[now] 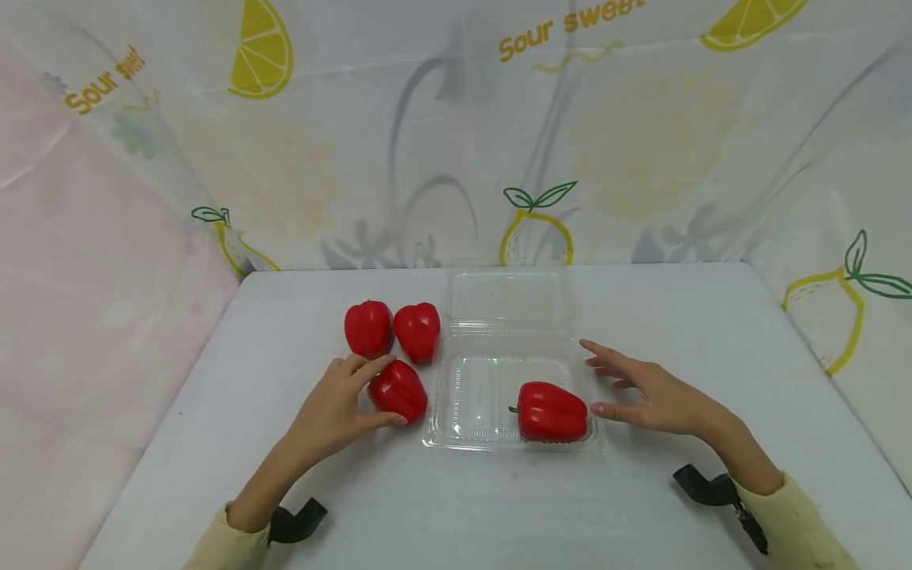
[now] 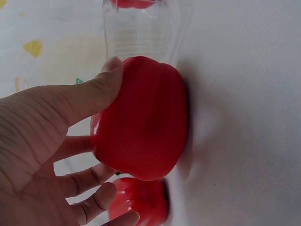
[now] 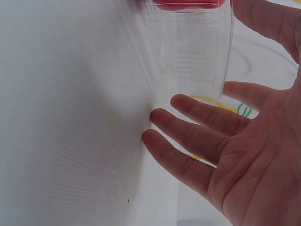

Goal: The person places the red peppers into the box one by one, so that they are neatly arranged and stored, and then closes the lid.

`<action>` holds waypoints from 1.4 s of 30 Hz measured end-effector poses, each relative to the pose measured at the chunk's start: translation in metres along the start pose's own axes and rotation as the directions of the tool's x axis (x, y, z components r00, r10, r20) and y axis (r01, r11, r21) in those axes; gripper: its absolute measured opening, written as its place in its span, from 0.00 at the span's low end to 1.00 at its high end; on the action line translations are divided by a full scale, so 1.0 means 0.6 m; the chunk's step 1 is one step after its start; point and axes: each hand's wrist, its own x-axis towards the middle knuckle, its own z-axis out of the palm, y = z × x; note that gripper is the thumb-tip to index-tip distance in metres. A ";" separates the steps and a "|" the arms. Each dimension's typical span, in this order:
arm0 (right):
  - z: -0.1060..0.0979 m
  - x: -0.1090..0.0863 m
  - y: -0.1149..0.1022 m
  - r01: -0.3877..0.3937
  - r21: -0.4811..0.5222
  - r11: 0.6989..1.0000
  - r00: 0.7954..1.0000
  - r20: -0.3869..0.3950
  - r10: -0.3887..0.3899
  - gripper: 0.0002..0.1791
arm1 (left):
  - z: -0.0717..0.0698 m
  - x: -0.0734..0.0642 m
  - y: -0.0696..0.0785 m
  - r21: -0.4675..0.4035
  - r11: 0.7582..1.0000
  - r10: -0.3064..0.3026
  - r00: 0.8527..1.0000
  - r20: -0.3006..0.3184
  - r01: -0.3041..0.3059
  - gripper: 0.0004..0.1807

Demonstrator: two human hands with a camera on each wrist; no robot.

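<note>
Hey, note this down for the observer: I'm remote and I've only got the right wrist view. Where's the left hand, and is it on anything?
Observer: The head view shows the left hand curled around a red pepper, just left of the clear container.
Operator: Okay. All I get is a red sliver at the top of my picture. What's that?
Observer: A second red pepper, lying in the container with its green stem pointing left in the head view.

3 red peppers (image 1: pixel 400 393) cluster left of the open clear box (image 1: pixel 477 396); 1 pepper (image 1: pixel 552 412) lies inside, stem (image 1: pixel 514 409) leftward.
</note>
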 end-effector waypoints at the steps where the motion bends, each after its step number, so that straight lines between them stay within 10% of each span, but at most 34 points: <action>1: 0.000 0.000 0.000 -0.001 0.001 1.000 1.000 -0.001 0.001 0.48 | -0.001 -0.001 0.000 0.006 1.000 0.001 1.000 0.007 -0.001 0.47; 42: -0.001 0.000 0.000 0.008 0.004 1.000 1.000 -0.001 -0.008 0.48 | -0.027 0.000 0.003 -0.001 0.999 -0.049 0.994 -0.094 0.049 0.45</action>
